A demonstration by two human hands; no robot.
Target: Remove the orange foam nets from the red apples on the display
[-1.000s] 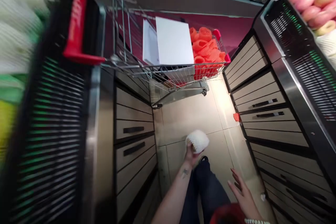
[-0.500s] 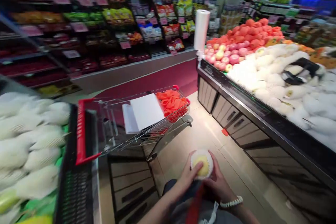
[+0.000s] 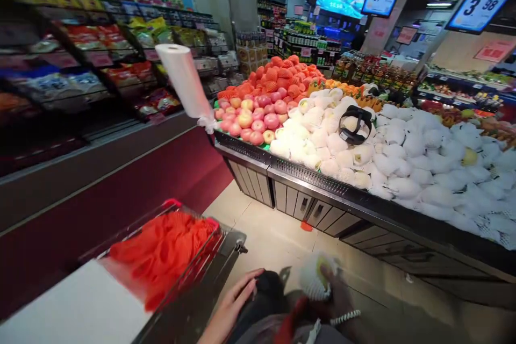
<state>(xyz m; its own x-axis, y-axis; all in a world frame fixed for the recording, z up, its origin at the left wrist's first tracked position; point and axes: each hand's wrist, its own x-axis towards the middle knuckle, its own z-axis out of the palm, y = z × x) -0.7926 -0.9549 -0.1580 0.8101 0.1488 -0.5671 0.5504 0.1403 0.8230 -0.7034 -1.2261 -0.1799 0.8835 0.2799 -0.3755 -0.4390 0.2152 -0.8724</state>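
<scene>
My right hand, smeared by motion, grips a pale yellow pear in a white foam net, low in front of my body. A white coiled band circles that wrist. Apart from the pear, my left hand holds nothing; its fingers are stretched out beside my dark-clothed leg. To the left of it stands a shopping cart carrying red foam nets and a white box or board. Across the floor, a heap of white-netted pears covers much of a display stand.
The stand's dark edge runs along the right. Apples and red-netted fruit lie at its far end, near a plastic bag roll. A black strap-like object rests on the pears. Snack shelves line the left.
My view has swung right toward the display stand. My left hand has let go of the pear and moved away from it; my right hand keeps the pear, now farther right of my left hand.
</scene>
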